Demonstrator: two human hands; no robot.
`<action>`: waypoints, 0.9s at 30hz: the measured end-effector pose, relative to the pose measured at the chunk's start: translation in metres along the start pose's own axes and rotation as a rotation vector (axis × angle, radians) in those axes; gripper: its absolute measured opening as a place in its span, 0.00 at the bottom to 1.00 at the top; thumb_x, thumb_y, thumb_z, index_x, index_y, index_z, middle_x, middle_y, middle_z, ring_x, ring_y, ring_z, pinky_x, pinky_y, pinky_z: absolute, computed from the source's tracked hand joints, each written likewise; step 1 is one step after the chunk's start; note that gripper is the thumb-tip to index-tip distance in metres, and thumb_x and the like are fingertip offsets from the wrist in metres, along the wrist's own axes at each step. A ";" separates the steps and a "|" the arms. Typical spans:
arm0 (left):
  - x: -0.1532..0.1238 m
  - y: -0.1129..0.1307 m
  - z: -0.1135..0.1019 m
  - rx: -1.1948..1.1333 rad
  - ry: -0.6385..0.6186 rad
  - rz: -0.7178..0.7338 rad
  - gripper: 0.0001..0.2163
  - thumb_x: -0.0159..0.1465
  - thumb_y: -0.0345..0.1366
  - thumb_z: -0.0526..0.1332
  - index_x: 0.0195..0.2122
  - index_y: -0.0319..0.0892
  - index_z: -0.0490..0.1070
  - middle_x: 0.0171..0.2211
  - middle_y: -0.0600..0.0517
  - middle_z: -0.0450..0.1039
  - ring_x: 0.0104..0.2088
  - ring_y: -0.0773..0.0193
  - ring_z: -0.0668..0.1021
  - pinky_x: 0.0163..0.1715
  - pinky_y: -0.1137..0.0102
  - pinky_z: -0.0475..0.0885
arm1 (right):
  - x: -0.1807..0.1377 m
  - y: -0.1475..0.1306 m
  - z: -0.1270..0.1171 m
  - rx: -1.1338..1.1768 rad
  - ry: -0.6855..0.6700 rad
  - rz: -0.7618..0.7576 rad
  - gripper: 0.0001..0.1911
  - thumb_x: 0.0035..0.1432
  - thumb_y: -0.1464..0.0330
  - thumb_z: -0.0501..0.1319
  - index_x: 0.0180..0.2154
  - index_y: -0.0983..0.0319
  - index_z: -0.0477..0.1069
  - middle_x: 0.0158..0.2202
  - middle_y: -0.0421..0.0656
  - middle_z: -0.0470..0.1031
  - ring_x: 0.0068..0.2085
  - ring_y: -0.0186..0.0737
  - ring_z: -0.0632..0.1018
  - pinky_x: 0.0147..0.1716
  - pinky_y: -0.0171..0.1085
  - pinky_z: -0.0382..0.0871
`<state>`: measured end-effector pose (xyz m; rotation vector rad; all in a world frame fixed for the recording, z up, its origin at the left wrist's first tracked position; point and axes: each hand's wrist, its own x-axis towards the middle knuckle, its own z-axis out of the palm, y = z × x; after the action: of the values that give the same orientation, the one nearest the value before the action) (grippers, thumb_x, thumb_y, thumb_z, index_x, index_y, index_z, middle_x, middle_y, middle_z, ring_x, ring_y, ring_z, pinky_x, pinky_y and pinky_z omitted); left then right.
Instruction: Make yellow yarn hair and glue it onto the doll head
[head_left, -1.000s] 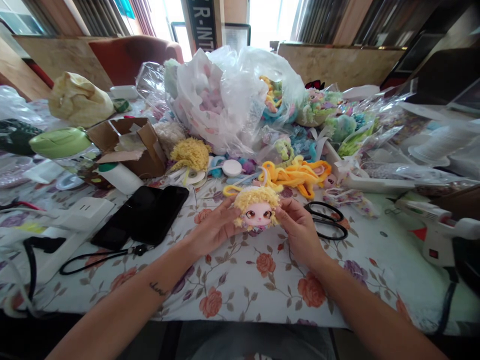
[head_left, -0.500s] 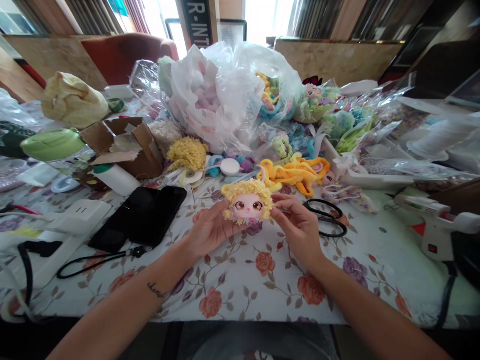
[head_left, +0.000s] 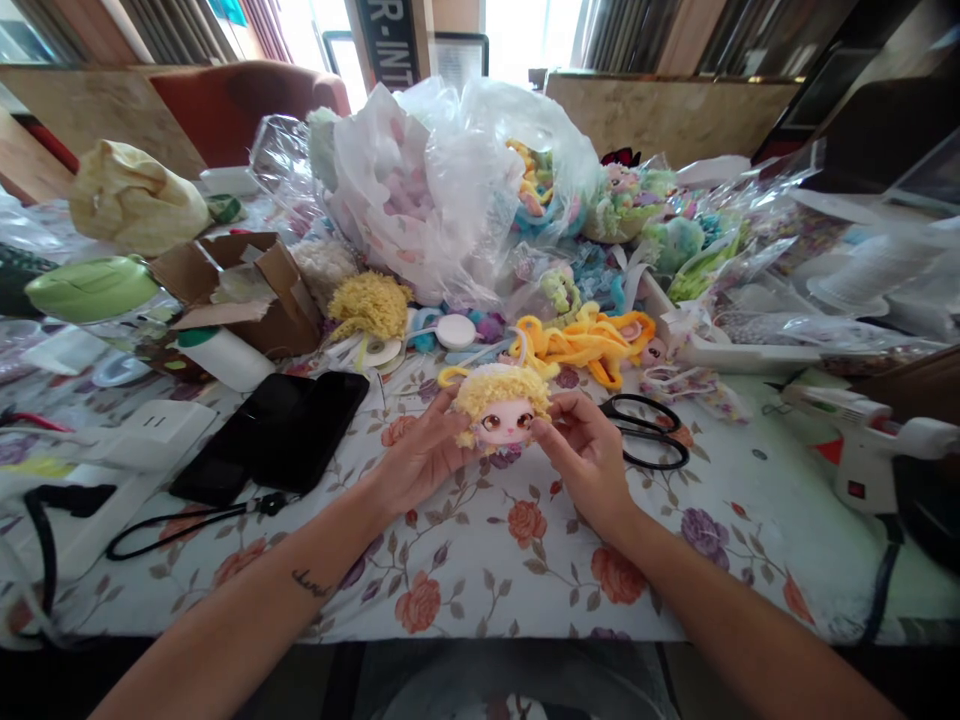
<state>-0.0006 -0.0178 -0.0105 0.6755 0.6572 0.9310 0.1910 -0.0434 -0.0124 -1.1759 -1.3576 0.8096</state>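
Note:
A small doll head (head_left: 501,412) with a pink face and curly yellow hair is held between both my hands just above the floral tablecloth (head_left: 525,560). My left hand (head_left: 420,458) cups its left side, fingers curled behind the hair. My right hand (head_left: 589,455) pinches the hair at its right side with thumb and fingertips. The face looks toward me.
Black scissors (head_left: 649,432) lie just right of my right hand. A black phone (head_left: 277,432) with a lanyard lies to the left, and a white glue gun (head_left: 870,450) to the right. Behind are orange-yellow yarn hair (head_left: 592,345), a yellow wig (head_left: 371,305), a cardboard box (head_left: 240,290) and plastic bags (head_left: 442,190) of doll parts.
The doll head was lifted and tilted upward half a second ago, then brought back down a little. Both hands kept hold of it; my right fingers shifted on the hair.

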 end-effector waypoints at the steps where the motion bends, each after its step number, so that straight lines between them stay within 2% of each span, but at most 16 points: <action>1: 0.000 0.000 0.000 0.005 0.006 -0.001 0.17 0.60 0.32 0.61 0.51 0.44 0.67 0.51 0.48 0.71 0.50 0.55 0.75 0.47 0.61 0.72 | 0.001 0.001 0.000 0.004 0.004 0.013 0.07 0.55 0.63 0.61 0.31 0.59 0.66 0.29 0.40 0.68 0.32 0.37 0.71 0.29 0.34 0.65; 8: 0.002 0.002 0.002 -0.110 0.021 -0.054 0.15 0.65 0.37 0.56 0.52 0.40 0.67 0.55 0.45 0.68 0.55 0.52 0.71 0.50 0.58 0.72 | -0.001 0.001 0.001 0.015 0.029 0.017 0.04 0.57 0.66 0.60 0.34 0.58 0.69 0.29 0.40 0.70 0.30 0.36 0.72 0.29 0.35 0.67; 12: 0.002 0.003 0.002 -0.133 -0.022 -0.053 0.17 0.65 0.38 0.55 0.54 0.40 0.66 0.56 0.45 0.67 0.57 0.52 0.69 0.52 0.59 0.70 | -0.004 0.003 0.001 -0.121 0.029 -0.163 0.03 0.57 0.69 0.60 0.36 0.57 0.69 0.31 0.41 0.73 0.32 0.37 0.74 0.33 0.38 0.69; 15: 0.002 0.003 0.000 -0.110 -0.039 -0.054 0.18 0.65 0.39 0.55 0.55 0.40 0.66 0.56 0.45 0.67 0.57 0.51 0.68 0.53 0.58 0.70 | -0.005 0.002 0.000 -0.221 -0.012 -0.273 0.09 0.55 0.69 0.61 0.40 0.56 0.67 0.35 0.41 0.72 0.34 0.38 0.74 0.36 0.39 0.71; 18: 0.003 0.002 -0.003 -0.094 -0.049 -0.055 0.19 0.65 0.40 0.55 0.55 0.39 0.66 0.57 0.43 0.66 0.58 0.49 0.68 0.54 0.57 0.69 | -0.004 -0.001 -0.002 -0.199 -0.029 -0.235 0.17 0.54 0.67 0.62 0.46 0.56 0.63 0.40 0.43 0.71 0.37 0.39 0.75 0.37 0.39 0.72; 23: 0.003 0.004 -0.002 -0.089 -0.041 -0.039 0.18 0.65 0.39 0.55 0.55 0.41 0.65 0.58 0.44 0.65 0.58 0.51 0.67 0.54 0.58 0.68 | -0.002 -0.002 -0.005 -0.244 -0.097 -0.214 0.14 0.56 0.68 0.60 0.46 0.56 0.66 0.43 0.44 0.73 0.34 0.38 0.75 0.39 0.41 0.71; 27: 0.002 0.007 0.002 -0.133 -0.038 -0.038 0.20 0.65 0.44 0.54 0.56 0.40 0.64 0.58 0.44 0.64 0.59 0.51 0.66 0.56 0.58 0.66 | 0.000 0.001 -0.007 -0.144 -0.169 -0.149 0.16 0.57 0.67 0.60 0.49 0.56 0.67 0.49 0.45 0.70 0.44 0.42 0.74 0.42 0.40 0.70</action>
<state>-0.0013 -0.0130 -0.0038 0.5595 0.5675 0.9156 0.1981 -0.0440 -0.0117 -1.1203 -1.6455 0.7260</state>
